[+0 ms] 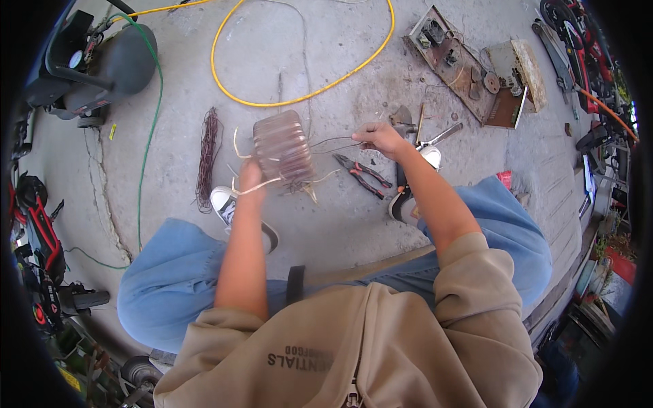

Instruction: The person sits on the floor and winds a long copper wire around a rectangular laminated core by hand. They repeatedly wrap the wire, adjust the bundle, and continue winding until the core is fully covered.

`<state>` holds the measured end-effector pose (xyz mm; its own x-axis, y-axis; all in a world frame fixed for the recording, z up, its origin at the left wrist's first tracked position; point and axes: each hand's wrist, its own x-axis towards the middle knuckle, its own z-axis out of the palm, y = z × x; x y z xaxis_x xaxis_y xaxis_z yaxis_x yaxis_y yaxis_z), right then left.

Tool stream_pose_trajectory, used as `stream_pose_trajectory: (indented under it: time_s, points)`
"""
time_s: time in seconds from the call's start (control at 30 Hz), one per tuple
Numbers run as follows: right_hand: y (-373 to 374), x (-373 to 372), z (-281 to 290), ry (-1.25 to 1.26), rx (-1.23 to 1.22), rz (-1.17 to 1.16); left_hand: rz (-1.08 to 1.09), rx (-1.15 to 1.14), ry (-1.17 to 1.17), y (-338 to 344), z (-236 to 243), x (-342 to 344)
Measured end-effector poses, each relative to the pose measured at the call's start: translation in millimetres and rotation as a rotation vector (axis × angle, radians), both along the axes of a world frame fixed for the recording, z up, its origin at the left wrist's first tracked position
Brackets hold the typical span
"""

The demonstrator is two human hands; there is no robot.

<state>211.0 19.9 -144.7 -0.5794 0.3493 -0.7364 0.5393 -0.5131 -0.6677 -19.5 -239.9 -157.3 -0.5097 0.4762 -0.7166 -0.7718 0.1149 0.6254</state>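
Observation:
My left hand [250, 175] grips the near end of a ribbed, brownish block of windings [280, 139], with pale cords sticking out from its sides and bottom. My right hand [374, 138] is closed on a thin dark wire [330, 141] that runs toward the block. Pliers [360, 175] with red-and-black handles lie below that wire. A tangled bundle of dark reddish wire [207, 160] lies left of the block. Beside my right hand, partly hidden by it, are a trowel-like metal piece [403, 117] and other long tools [442, 134].
A black air compressor [122, 58] stands back left with a green hose. A yellow hose [303, 92] loops ahead. A dismantled metal housing [462, 68] lies back right. Scooters [47, 238] and assorted items crowd both sides. My shoes and bent legs frame the work spot.

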Motion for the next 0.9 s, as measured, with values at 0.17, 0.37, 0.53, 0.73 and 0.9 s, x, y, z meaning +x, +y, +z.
stream_pose_trajectory:
  time_s: [0.17, 0.37, 0.53, 0.73, 0.9]
  points:
    - [-3, -36, -2, 0.018, 0.199, 0.169, -0.13, 0.032, 0.022, -1, 16, -7]
    - [-42, -92, -2, 0.06, 0.29, 0.414, -0.81, -0.258, 0.65, -11, -7, -31]
    - [-62, -101, -6, 0.058, 0.347, 0.382, -1.041, -0.354, 0.668, -17, 8, -40]
    - [-70, -102, -19, 0.089, 0.166, 0.239, -1.175, -0.253, 0.85, -13, 24, -49]
    - [-88, -102, 2, 0.068, 0.696, 0.105, -1.104, -0.16, 0.99, -21, 8, -45]
